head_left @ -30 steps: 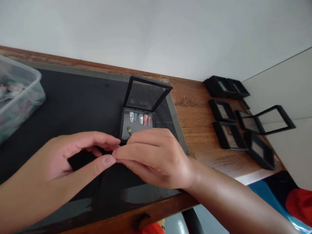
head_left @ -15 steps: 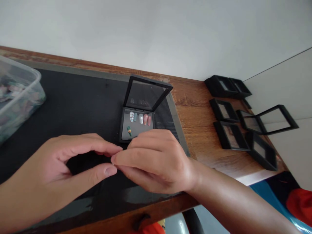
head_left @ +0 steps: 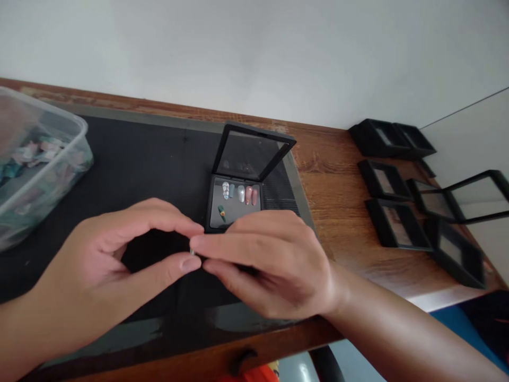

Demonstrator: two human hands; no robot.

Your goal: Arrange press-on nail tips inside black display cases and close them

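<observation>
My left hand (head_left: 115,265) and my right hand (head_left: 270,262) meet fingertip to fingertip over the black mat (head_left: 131,159). Both pinch one tiny pale item (head_left: 192,251) between them; I cannot make out what it is. Just behind my right hand stands a small black display box (head_left: 234,204) with its clear lid raised. Inside lie several press-on nails (head_left: 239,192) in a row, silver, teal, white and pink, plus one green nail (head_left: 221,213) lower left.
A clear plastic tub (head_left: 35,159) of mixed small pieces stands at the left edge. Several black display boxes (head_left: 392,183) lie on the wooden table (head_left: 338,201) at the right, one with its lid up. The wall runs close behind.
Both hands stay pinched together and have shifted slightly. The view has moved a little left, so the box and the tub sit further right in the picture.
</observation>
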